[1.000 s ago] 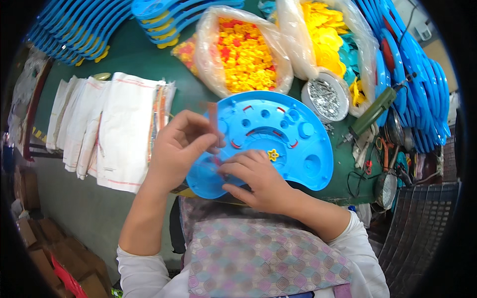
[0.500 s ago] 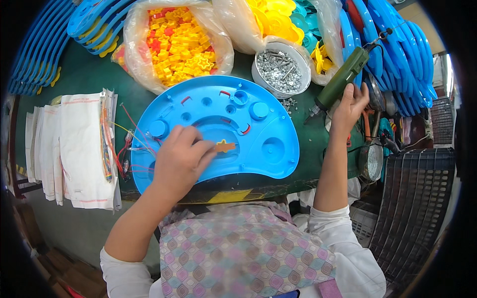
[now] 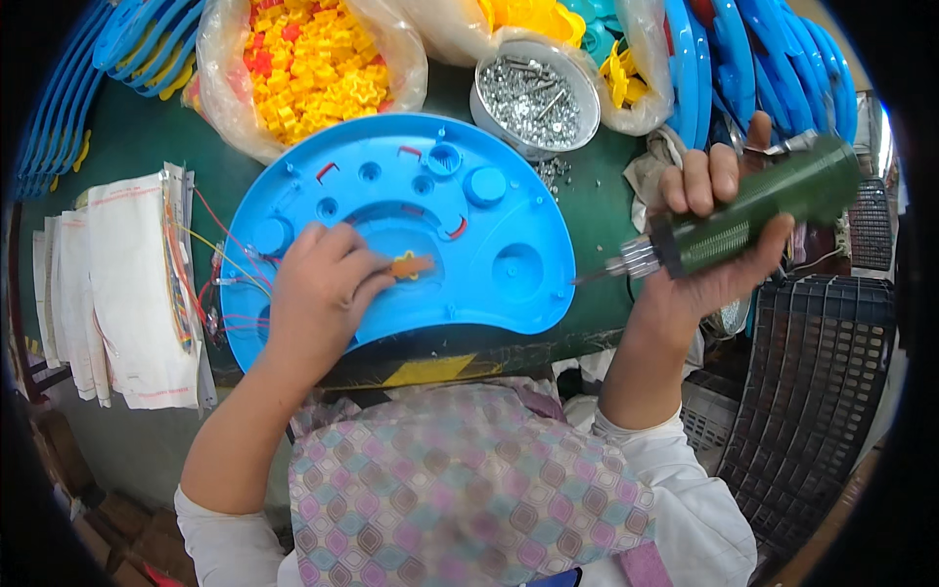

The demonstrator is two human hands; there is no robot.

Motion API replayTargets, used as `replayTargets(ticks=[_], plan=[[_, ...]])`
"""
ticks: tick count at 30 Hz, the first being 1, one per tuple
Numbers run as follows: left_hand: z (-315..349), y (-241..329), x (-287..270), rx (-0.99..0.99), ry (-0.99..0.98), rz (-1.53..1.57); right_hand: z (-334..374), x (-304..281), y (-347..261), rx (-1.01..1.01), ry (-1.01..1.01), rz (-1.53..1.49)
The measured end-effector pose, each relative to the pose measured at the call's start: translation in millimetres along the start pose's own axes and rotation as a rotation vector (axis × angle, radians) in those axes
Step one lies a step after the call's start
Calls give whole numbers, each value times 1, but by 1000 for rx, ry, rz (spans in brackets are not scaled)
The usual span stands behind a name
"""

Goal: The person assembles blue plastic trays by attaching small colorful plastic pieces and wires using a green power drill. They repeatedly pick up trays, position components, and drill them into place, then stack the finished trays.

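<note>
My left hand [image 3: 318,298] is over a blue curved plastic shell [image 3: 509,230] that lies hollow side up. Its fingers are pinched together at the left edge of a small yellow star-shaped piece [image 3: 406,264] with an orange-brown strip across it, in the shell's middle recess. The fingertips partly cover this piece. Wrapped in my right hand [image 3: 724,210] is a green electric screwdriver [image 3: 763,210], held up right of the shell. Its bit points left, near the shell's right rim, apart from the star piece.
Behind the shell stand a bag of yellow and red star pieces [image 3: 318,73] and a white bowl of screws [image 3: 533,103]. White packets [image 3: 142,284] and thin wires [image 3: 235,235] lie left. Blue panels [image 3: 773,68] stack at the far right, above a black crate [image 3: 812,411].
My right hand, open beside the hanging screwdriver before, now grips it and has brought it down, bit leftward. My left hand stays at the star piece. The whole scene has shifted slightly up-left.
</note>
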State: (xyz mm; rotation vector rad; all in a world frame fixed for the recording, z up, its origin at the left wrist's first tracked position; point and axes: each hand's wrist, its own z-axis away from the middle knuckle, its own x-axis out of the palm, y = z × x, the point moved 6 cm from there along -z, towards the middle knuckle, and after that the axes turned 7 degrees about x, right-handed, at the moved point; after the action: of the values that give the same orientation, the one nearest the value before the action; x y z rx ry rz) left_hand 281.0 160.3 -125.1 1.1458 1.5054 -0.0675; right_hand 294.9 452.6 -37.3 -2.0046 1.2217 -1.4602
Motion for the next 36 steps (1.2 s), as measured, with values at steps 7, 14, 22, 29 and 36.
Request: replayTargets(ticks=[7,14,22,29,36], plan=[[-8,8,6,-12,-37,48,62,64,59,370,-300,132],[-8,7,13,-18,-47,81,94,63,88,521,-135,211],[-4,1,8,14,-46,201,96,58,79,518,-150,316],[-2,0,1,-18,-113,379,59,74,48,112,-224,108],[-8,6,4,-19,-66,392,44,67,78,25,-234,136]])
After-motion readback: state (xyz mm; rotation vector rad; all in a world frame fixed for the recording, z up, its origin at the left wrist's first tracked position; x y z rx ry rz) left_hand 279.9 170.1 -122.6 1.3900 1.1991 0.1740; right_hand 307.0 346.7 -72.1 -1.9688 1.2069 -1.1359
